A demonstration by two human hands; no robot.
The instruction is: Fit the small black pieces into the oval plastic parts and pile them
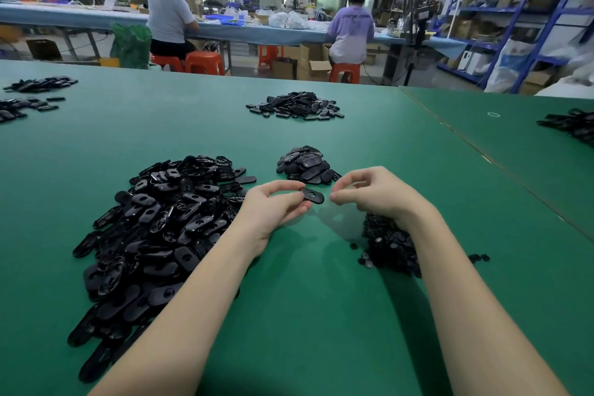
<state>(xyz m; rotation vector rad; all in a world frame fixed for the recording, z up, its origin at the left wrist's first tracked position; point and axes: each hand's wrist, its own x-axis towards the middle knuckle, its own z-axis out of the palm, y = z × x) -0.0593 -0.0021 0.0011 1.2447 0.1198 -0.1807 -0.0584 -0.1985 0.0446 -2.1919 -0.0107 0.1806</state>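
**Oval part held above the mat, between the heaps**

Your left hand pinches a glossy black oval part by its left end, thumb on top and fingers curled beneath, holding it just above the green mat. A rounded hole shows in its upper face. Your right hand sits just beside the part's free end, fingertips drawn together; whether they hold a small piece, you cannot tell.

Open mat lies between your forearms and runs back to the near edge. To your left, a broad heap of oval parts spreads close to your left wrist. Under your right wrist lies a mound of small black pieces, flat and round, a few strays beside it. Just behind your hands sits a small pile of smooth ovals. Further back, another pile stands well apart, with bare mat around it. A seam crosses the mat on your right.
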